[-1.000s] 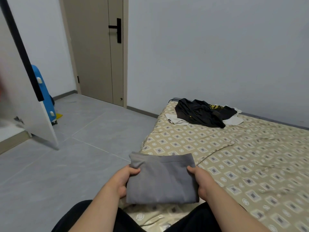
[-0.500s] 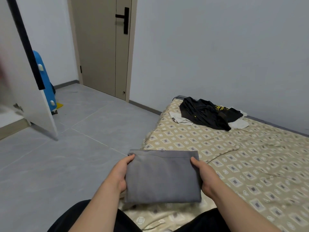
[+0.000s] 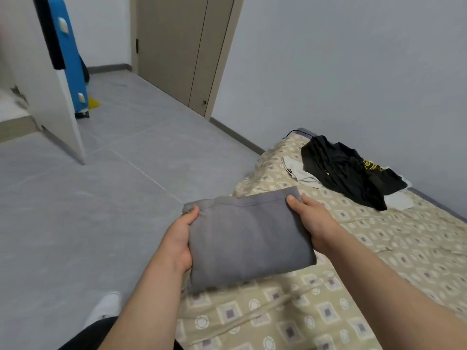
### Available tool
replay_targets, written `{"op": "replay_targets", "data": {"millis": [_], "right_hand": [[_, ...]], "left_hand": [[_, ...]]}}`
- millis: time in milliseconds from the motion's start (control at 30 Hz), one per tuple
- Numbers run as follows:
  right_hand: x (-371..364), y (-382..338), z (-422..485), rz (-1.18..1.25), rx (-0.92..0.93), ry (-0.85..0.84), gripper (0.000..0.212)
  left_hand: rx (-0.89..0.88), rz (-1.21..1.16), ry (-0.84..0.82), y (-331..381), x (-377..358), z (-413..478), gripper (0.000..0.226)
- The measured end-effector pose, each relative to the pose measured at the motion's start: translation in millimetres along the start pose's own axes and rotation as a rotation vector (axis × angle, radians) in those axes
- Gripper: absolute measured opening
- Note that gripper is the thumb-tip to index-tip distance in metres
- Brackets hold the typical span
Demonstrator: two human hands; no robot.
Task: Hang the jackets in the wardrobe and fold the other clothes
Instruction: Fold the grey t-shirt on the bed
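Observation:
A folded grey garment point(image 3: 247, 236) is held above the bed's near left edge. My left hand point(image 3: 178, 238) grips its left side, thumb on top. On the other side my right hand point(image 3: 312, 221) grips it, thumb on the far corner. A heap of black clothing point(image 3: 346, 170) with a yellow print lies at the far end of the bed, on top of white garments point(image 3: 300, 171). The white wardrobe door point(image 3: 48, 79) stands open at the left, with the wardrobe floor point(image 3: 12, 109) beside it.
The bed point(image 3: 379, 261) has a beige patterned sheet and fills the right side. Grey tiled floor point(image 3: 88, 210) lies to the left. A blue object point(image 3: 72, 61) leans behind the wardrobe door. A closed beige room door point(image 3: 182, 46) is at the back. My white shoe point(image 3: 106, 308) shows below.
The view has turned down and to the left, toward the wardrobe. Both hands keep their grip on the folded grey garment, which is now lifted and tilted, partly over the floor.

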State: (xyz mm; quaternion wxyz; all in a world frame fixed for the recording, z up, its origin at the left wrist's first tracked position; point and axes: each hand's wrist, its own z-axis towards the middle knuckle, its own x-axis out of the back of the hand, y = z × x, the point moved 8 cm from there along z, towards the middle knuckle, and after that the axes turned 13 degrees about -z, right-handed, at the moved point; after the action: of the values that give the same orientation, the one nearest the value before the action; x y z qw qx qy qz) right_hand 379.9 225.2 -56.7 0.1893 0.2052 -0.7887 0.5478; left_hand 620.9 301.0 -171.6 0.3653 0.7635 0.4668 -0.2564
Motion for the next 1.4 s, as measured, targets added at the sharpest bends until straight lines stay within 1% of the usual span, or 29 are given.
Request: {"op": "replay_targets", "data": {"millis": [100, 200, 300, 367, 433, 500, 533, 600, 633, 667, 700, 733, 767, 800, 833, 900, 967, 1000, 1067, 1100, 1133, 1167, 1233, 1267, 1333, 1367, 1400], "right_hand": [[-19.8, -5.5, 36.7, -0.004, -0.032, -0.042, 0.02], [-39.1, -6.6, 75.5, 0.055, -0.092, -0.087, 0.016], [-61.4, -2.1, 107.7, 0.276, -0.277, -0.164, 0.021], [-77.3, -1.0, 124.3, 0.417, -0.405, -0.207, 0.028], [-95.9, -0.2, 138.0, 0.479, -0.471, -0.281, 0.031], [-117.7, -3.5, 143.1, 0.489, -0.519, -0.38, 0.037], [-126.8, -6.6, 145.1, 0.508, -0.517, -0.42, 0.049], [-139.8, -13.1, 147.4, 0.553, -0.496, -0.481, 0.086], [-145.0, -17.9, 148.0, 0.563, -0.467, -0.519, 0.094], [-150.3, -25.2, 147.7, 0.552, -0.422, -0.562, 0.094], [-155.0, -34.5, 144.8, 0.537, -0.389, -0.588, 0.086], [-156.9, -44.5, 142.5, 0.532, -0.373, -0.584, 0.073], [-157.8, -56.2, 139.6, 0.53, -0.369, -0.572, 0.06], [-157.7, -67.5, 137.9, 0.529, -0.367, -0.555, 0.051], [-157.1, -83.5, 134.8, 0.519, -0.365, -0.536, 0.044], [-157.8, -123.5, 126.9, 0.485, -0.347, -0.508, 0.04], [-162.6, -170.1, 117.1, 0.409, -0.269, -0.507, 0.05], [-165.3, -194.4, 109.8, 0.327, -0.22, -0.507, 0.056], [-174.8, -246.0, 94.6, 0.145, -0.139, -0.511, 0.061], [-181.4, -269.1, 87.0, 0.094, -0.131, -0.522, 0.063], [-187.2, -291.2, 79.4, 0.056, -0.133, -0.532, 0.064], [-192.8, -315.7, 73.1, 0.026, -0.124, -0.546, 0.065], [-202.6, -368.2, 61.9, -0.011, -0.08, -0.56, 0.064], [-205.2, -395.7, 57.2, -0.017, -0.044, -0.554, 0.065], [-207.4, -450.0, 49.0, 0.021, 0.025, -0.533, 0.071], [-206.8, -475.0, 45.1, 0.06, 0.044, -0.517, 0.076], [-205.0, -499.1, 41.1, 0.085, 0.064, -0.51, 0.082]], "left_hand": [[-0.005, -0.065, 0.058, 5.7, 12.3, 31.6, 0.043], [-0.031, -0.097, 0.06, 15.4, 12.1, 52.4, 0.044], [-0.024, -0.082, 0.004, 26.2, 3.0, 56.6, 0.042], [-0.072, -0.013, -0.002, 38.5, 4.5, 63.2, 0.044], [-0.128, 0.044, 0.064, 53.5, 15.0, 71.1, 0.045], [-0.165, 0.064, 0.16, 68.1, 31.2, 80.8, 0.045], [-0.179, 0.076, 0.191, 76.9, 37.4, 86.0, 0.047], [-0.193, 0.081, 0.233, 93.2, 45.8, 95.2, 0.048], [-0.19, 0.077, 0.248, 101.0, 48.6, 98.3, 0.05], [-0.183, 0.062, 0.261, 109.0, 50.0, 98.6, 0.052], [-0.169, 0.034, 0.265, 117.3, 50.0, 96.4, 0.057], [-0.145, -0.003, 0.258, 125.0, 47.5, 92.0, 0.068], [-0.107, -0.039, 0.25, 132.1, 44.5, 86.2, 0.085], [-0.069, -0.053, 0.232, 140.7, 38.8, 79.6, 0.097], [-0.048, -0.043, 0.229, 151.2, 34.4, 73.4, 0.099], [-0.036, -0.009, 0.23, 181.1, 20.9, 58.9, 0.078], [-0.041, 0.014, 0.208, 222.0, 0.3, 42.8, 0.068], [-0.051, 0.025, 0.191, 246.8, -11.8, 33.4, 0.07], [-0.088, 0.07, 0.154, 302.4, -35.6, 12.0, 0.089], [-0.11, 0.1, 0.14, 330.0, -44.7, -1.0, 0.093], [-0.128, 0.118, 0.122, 354.6, -52.8, -14.0, 0.086], [-0.148, 0.111, 0.112, 378.0, -60.0, -27.9, 0.071], [-0.197, 0.078, 0.115, 421.4, -70.9, -59.9, 0.049], [-0.227, 0.076, 0.123, 441.2, -75.0, -75.7, 0.045], [-0.307, 0.088, 0.168, 482.3, -85.6, -107.7, 0.051], [-0.351, 0.103, 0.198, 502.9, -92.0, -123.5, 0.056], [-0.393, 0.115, 0.23, 522.2, -97.8, -138.1, 0.056]]}}
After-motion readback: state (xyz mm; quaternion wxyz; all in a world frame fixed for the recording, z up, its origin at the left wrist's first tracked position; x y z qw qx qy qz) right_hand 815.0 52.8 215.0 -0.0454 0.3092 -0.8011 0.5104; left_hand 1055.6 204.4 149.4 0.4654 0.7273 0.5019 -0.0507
